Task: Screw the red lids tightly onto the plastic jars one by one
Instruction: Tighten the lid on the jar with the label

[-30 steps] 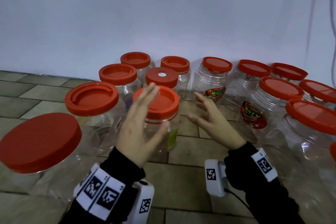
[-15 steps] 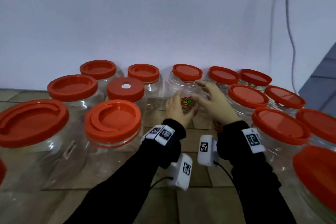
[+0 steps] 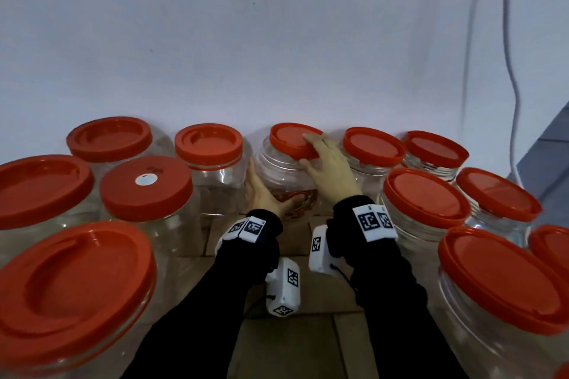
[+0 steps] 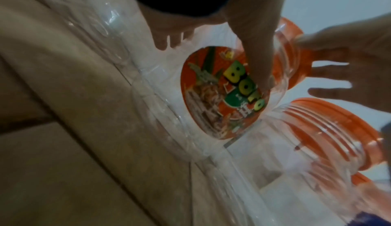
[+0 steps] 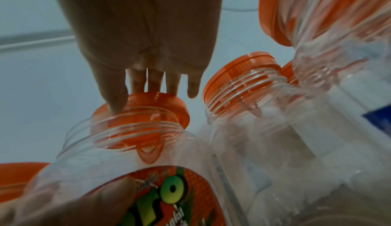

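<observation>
— Which jar was it?
— The labelled jar [image 3: 284, 181] in the back row by the wall; its red lid [image 3: 294, 140] sat crooked. My left hand [image 3: 261, 194] gripped the body, my right hand [image 3: 328, 168] grasped the lid.
— Next?
— Probably seat it level, then twist it tight

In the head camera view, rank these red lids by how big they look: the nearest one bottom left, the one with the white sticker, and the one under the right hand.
1. Bottom-left lid, largest, though it is nearest the camera.
2. White-sticker lid.
3. Lid under the right hand, smallest looking and farthest back.

True sizes stay unsure.
</observation>
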`<state>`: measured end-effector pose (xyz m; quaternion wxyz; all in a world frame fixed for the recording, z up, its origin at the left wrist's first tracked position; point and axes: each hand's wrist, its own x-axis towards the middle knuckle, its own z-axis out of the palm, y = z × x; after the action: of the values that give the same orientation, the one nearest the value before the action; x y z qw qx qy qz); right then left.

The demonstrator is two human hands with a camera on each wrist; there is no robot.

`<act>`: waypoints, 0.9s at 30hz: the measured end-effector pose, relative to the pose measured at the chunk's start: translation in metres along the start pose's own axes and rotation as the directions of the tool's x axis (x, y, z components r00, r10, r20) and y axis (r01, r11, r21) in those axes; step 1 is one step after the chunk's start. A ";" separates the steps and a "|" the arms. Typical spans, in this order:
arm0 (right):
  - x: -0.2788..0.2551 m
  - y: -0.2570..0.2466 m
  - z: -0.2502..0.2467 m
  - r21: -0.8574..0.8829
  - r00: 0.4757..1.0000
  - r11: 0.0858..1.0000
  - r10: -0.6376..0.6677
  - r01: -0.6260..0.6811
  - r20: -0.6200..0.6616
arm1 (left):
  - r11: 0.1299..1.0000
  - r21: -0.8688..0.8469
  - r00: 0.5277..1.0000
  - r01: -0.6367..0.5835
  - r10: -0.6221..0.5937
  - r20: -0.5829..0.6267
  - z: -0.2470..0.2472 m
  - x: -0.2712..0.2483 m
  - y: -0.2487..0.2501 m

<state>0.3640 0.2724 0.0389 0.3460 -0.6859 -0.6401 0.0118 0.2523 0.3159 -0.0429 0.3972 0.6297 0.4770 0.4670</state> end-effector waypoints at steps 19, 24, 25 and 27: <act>-0.137 -0.071 -0.089 0.381 0.860 0.916 0.088 0.129 -0.503 | 0.972 0.034 0.965 -0.232 0.226 0.137 -0.077 -0.149 0.038; -0.171 -0.061 -0.104 0.439 0.919 0.898 0.157 0.019 -0.361 | 0.968 -0.104 0.913 -0.229 0.250 0.322 -0.105 -0.198 0.044; -0.178 -0.058 -0.104 0.428 0.940 0.903 0.166 -0.023 -0.298 | 0.968 -0.083 0.908 -0.236 0.250 0.336 -0.112 -0.206 0.046; -0.194 -0.053 -0.101 0.407 0.965 0.911 0.161 -0.064 -0.207 | 0.968 -0.007 0.907 -0.252 0.239 0.348 -0.128 -0.223 0.052</act>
<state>0.3298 0.0512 0.0592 0.5503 -0.6337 -0.5378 0.0797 0.1166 0.0944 -0.0087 0.4009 0.7644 0.3256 0.3860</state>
